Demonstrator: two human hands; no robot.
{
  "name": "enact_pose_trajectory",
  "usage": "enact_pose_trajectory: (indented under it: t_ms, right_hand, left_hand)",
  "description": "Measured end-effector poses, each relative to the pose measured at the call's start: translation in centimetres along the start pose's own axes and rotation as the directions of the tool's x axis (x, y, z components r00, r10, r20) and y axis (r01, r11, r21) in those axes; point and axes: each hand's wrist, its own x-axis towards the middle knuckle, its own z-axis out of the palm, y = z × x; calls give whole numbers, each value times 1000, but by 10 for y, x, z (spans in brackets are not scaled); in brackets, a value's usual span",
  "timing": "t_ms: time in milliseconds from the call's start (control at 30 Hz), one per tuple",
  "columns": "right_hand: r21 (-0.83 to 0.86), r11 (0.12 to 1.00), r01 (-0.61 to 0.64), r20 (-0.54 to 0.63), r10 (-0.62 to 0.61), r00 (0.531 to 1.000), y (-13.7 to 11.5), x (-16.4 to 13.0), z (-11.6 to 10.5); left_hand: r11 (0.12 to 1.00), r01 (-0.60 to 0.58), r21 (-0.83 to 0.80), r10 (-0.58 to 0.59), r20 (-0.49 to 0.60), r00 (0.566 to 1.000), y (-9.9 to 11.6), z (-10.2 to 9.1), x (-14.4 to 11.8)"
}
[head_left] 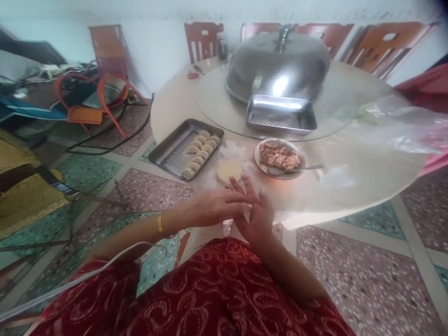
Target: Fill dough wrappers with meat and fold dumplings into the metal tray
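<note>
The left hand (219,205) lies flat across the right hand (257,217), palm to palm, with the fingers (241,186) of both stretched out straight. A pale scrap shows between the palms near the heel of the right hand, but whether anything is pressed between them I cannot tell. A yellow band (160,222) sits on the left wrist. Both hands hover at the near edge of the round table (350,186), above a lap covered in red patterned cloth (217,289).

Just beyond the fingertips, on the table, lies a stack of round dough wrappers (229,170) on a floury patch. To the right of the stack, close beside it, stands a plate of minced filling (279,157) with a spoon (308,167) resting on its rim, handle pointing right. To the left of the stack sits a metal tray (168,151) with two rows of folded dumplings (200,151) along its right side. Farther back from the stack is an empty metal tray (280,116) on a glass turntable (217,100), and behind that a large domed metal lid (278,63). Clear plastic (395,123) lies at the right of the table. Wooden chairs (202,39) stand behind it.
</note>
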Motion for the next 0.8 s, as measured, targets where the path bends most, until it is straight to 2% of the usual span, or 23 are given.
enact_pose_trajectory:
  t_ms: [133, 267, 333, 467, 567, 633, 800]
  right_hand:
    - [207, 978, -21, -24, 26, 999, 3, 19, 19]
    - [297, 941, -160, -6, 170, 985, 11, 41, 29]
    - [342, 922, -180, 3, 191, 982, 12, 51, 31]
    - [360, 926, -116, 46, 107, 993, 8, 67, 34]
    - [333, 939, -91, 128, 50, 990, 2, 73, 35]
    - [311, 947, -78, 174, 24, 984, -1, 75, 36]
    - [257, 965, 48, 205, -103, 973, -11, 72, 44]
  left_hand:
    - [983, 155, -100, -170, -159, 973, -26, -14, -28]
    - [947, 255, -195, -285, -151, 946, -48, -13, -44]
    - [933, 288, -215, -323, -148, 935, -56, -16, -45]
    - [914, 359, -190, -384, -111, 917, -73, -38, -39]
    - [926, 358, -121, -365, -46, 930, -82, -50, -33]
    - [930, 358, -82, -361, -25, 932, -83, -50, -31]
    - [910, 411, -53, -414, -104, 904, -68, -38, -26]
